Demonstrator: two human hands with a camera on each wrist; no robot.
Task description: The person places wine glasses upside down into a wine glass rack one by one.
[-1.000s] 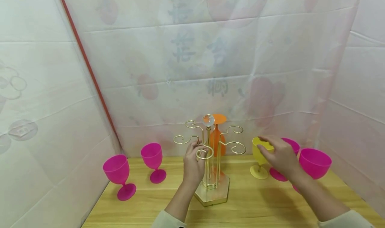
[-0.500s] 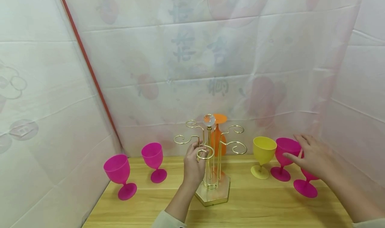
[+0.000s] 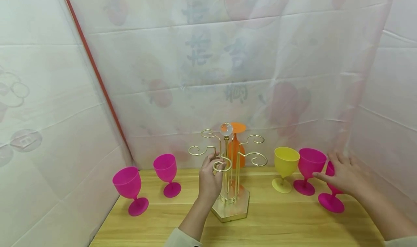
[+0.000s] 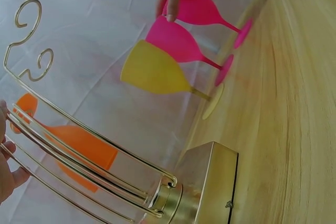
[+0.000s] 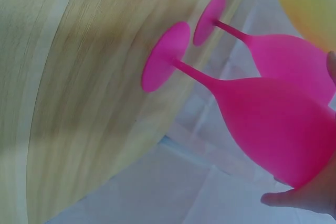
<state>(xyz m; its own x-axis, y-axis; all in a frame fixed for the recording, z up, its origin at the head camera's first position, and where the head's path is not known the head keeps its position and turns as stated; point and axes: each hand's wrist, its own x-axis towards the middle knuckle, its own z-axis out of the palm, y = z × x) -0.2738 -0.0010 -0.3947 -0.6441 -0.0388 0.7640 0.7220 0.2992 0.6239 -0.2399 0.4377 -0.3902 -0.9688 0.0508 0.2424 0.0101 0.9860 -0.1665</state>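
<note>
My left hand (image 3: 210,180) grips the upright wires of a gold stemware rack (image 3: 236,209) with scroll hooks, a clear ball on top and a hexagonal base. An orange goblet (image 3: 240,127) hangs upside down on the rack's far side. Over to the right, my right hand (image 3: 348,176) is spread around the bowl of the rightmost pink goblet (image 5: 268,124), thumb stretched out to the left. That goblet stands upright with its foot on the table. Left of it, another pink goblet (image 3: 311,163) and a yellow goblet (image 3: 286,162) stand upright, close together.
Two more pink goblets, a nearer one (image 3: 127,183) and a farther one (image 3: 165,169), stand upright on the left of the wooden table (image 3: 176,218). Pale printed sheeting (image 3: 182,73) encloses the back and both sides.
My right hand has moved right from above the yellow goblet, past the middle pink one, and down to the rightmost pink goblet. The left hand stays on the rack.
</note>
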